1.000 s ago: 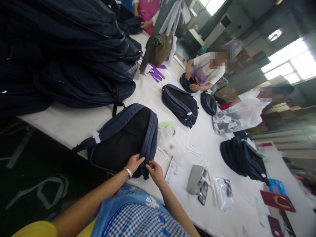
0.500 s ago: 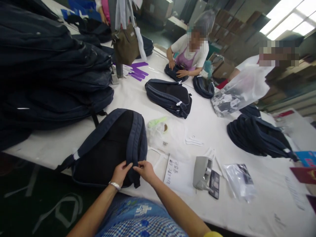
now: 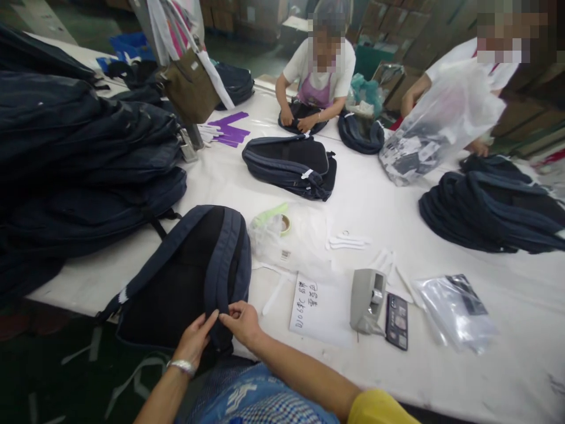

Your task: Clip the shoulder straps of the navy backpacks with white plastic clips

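Head view: at the lower left of the frame, a person's left hand [image 3: 194, 340] and right hand [image 3: 242, 323] meet over the lower end of a strap [image 3: 220, 259] on a dark backpack [image 3: 168, 294], which lies at the near edge of a white table [image 3: 366, 194]. Thumb and forefinger of each hand are drawn narrow, pinching the strap close together; whether a thread or tag sits between the tips is too small to tell. The step appears to be checking or tidying the strap by hand. The next move seems to call for a steady left grip while the right works along the strap's edge.

A pile [image 3: 88, 135] of dark bags fills the left of the frame, and a second backpack [image 3: 282, 159] lies at centre. Just right of the hands, a sheet [image 3: 320, 318] with handwriting lies beside a grey dispenser [image 3: 364, 297] and a phone [image 3: 396, 321]. At top centre, a co-worker's hands [image 3: 309, 122] press on another bag.

Compared with a second earlier, the view has swung, so the backpack now sits lower and farther left in the frame. The two-handed pinch on the strap's lower end is unchanged.
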`<action>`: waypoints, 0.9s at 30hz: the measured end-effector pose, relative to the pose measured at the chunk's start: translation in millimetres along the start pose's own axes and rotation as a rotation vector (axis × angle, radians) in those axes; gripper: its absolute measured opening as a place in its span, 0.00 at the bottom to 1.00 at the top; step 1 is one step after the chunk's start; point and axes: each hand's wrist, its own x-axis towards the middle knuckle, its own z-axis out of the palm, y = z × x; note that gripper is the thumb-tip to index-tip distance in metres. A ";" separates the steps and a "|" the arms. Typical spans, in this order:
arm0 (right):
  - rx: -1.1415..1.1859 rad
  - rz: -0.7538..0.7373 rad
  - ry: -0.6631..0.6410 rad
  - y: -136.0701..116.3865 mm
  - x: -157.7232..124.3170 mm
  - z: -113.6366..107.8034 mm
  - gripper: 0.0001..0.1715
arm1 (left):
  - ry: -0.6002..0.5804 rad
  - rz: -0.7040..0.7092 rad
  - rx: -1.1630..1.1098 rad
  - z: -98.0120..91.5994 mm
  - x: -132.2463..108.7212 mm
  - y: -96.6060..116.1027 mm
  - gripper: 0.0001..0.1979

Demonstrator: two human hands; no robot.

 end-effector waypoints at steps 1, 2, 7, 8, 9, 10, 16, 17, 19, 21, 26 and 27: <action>0.012 -0.015 -0.011 1.4 -2.5 0.8 0.12 | -0.007 -0.009 0.012 -1.6 0.2 -0.5 0.14; 0.034 -0.027 -0.035 2.8 -3.9 -0.9 0.14 | -0.009 -0.003 0.016 -2.4 1.3 -1.4 0.14; -0.002 -0.010 0.151 13.3 0.3 -53.0 0.17 | 0.018 0.086 -0.054 -9.0 10.9 -7.1 0.14; -0.120 0.001 0.281 16.3 2.5 -68.0 0.16 | 0.017 0.105 -0.060 -13.8 12.6 -6.8 0.14; -0.263 0.021 0.388 19.4 5.3 -81.9 0.15 | 0.013 0.128 -0.056 -19.9 14.3 -5.6 0.13; -0.406 0.059 0.461 22.4 8.7 -93.6 0.15 | 0.009 0.150 -0.045 -26.8 15.9 -3.8 0.14; -0.875 0.257 0.477 31.7 32.2 -105.3 0.25 | -0.051 0.156 0.034 -54.4 25.8 1.2 0.13; -0.891 0.258 0.471 31.9 33.9 -102.2 0.24 | -0.063 0.154 0.026 -54.9 27.9 -0.8 0.12; -0.896 0.255 0.464 31.9 33.9 -98.3 0.19 | -0.082 0.156 0.008 -55.0 32.6 -6.2 0.12; -0.886 0.243 0.459 31.9 30.5 -99.0 0.13 | -0.109 0.163 -0.003 -55.9 37.3 -11.2 0.13; -0.824 0.211 0.453 32.9 17.4 -113.6 0.10 | -0.172 0.171 -0.023 -61.7 43.9 -15.9 0.15; -0.804 0.209 0.451 33.4 15.0 -116.2 0.10 | -0.172 0.172 -0.027 -62.5 43.9 -16.0 0.16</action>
